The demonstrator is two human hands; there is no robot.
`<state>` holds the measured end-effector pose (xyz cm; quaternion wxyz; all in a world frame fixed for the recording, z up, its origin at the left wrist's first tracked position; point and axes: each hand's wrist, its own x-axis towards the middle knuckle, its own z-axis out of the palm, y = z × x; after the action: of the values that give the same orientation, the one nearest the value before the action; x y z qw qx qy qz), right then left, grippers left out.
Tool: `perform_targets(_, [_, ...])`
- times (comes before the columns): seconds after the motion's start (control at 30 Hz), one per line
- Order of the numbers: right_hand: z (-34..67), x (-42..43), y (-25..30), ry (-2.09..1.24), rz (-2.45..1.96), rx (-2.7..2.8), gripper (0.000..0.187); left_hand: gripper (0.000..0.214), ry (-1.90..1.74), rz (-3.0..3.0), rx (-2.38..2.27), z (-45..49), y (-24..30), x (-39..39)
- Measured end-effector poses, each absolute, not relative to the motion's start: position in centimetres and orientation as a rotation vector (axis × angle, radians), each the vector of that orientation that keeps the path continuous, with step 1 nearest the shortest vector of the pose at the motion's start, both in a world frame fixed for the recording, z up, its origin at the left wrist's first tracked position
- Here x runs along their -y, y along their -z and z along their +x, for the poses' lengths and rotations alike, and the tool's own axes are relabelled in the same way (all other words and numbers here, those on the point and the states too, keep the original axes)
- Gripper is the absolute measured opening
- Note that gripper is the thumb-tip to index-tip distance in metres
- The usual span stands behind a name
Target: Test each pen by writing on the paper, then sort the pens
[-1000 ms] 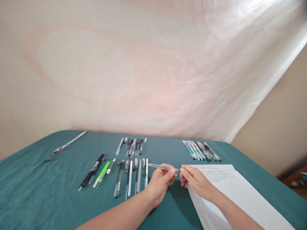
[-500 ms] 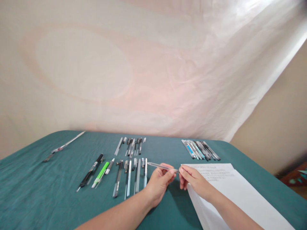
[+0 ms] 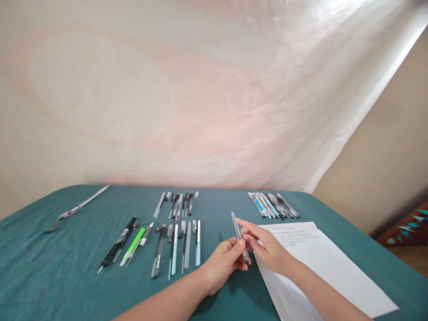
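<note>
One left hand (image 3: 227, 260), one right hand (image 3: 269, 248) and one clear pen (image 3: 236, 226) appear over one table (image 3: 67, 272), with four pen barrels (image 3: 187, 245) and at least three caps (image 3: 183, 227) lined up near the centre, one bright green barrel (image 3: 133, 246), one black pen (image 3: 119, 241) and one pile of paper (image 3: 329, 267). At far right, eight or more pens (image 3: 273, 206), too tightly packed for exact count.

An indoor, makeshift desk workspace; home or office, I cannot tell

The table (image 3: 67, 281) is covered in dark green; a pale, creased sheet (image 3: 207, 102) hangs close behind it; a plain beige wall (image 3: 377, 169) shows past the sheet's slanting edge, with a reddish-brown patterned surface (image 3: 409, 226) low at the right; pens (image 3: 272, 207) laid out in groups and paper (image 3: 334, 272) with blurred lines of text suggest desk work.
</note>
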<state>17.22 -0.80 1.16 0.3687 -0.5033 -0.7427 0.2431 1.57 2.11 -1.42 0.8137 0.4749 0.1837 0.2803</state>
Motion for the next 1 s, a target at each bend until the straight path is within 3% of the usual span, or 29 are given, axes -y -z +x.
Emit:
perform_targets(0.13, [17.1, 0.9, -1.2, -0.395, -1.298, 2.049, 0.03, 0.041, -0.553, 1.266, -0.404, 1.6, 1.3, -2.0])
perform_targets(0.33, [17.9, 0.8, -2.2, -0.277, -1.298, 1.829, 0.021, 0.044, -0.592, 1.768, -0.416, 0.8, -0.4, -0.9])
perform_targets(0.53, [21.8, 0.7, -3.3, -0.513, -1.432, 1.366, 0.036, 0.037, -0.439, 2.448, -0.373, 0.0, -1.2, 0.0])
perform_targets(0.8, [29.5, 3.8, 1.5, -0.62, -1.532, 0.887, 0.026, 0.052, -0.182, 2.63, -0.299, -0.3, -1.7, -0.3])
perform_targets(1.0, [31.7, 5.8, 2.8, -0.587, -1.63, 0.978, 0.022, 0.052, -0.201, 2.638, -0.297, -0.1, -1.4, -0.3])
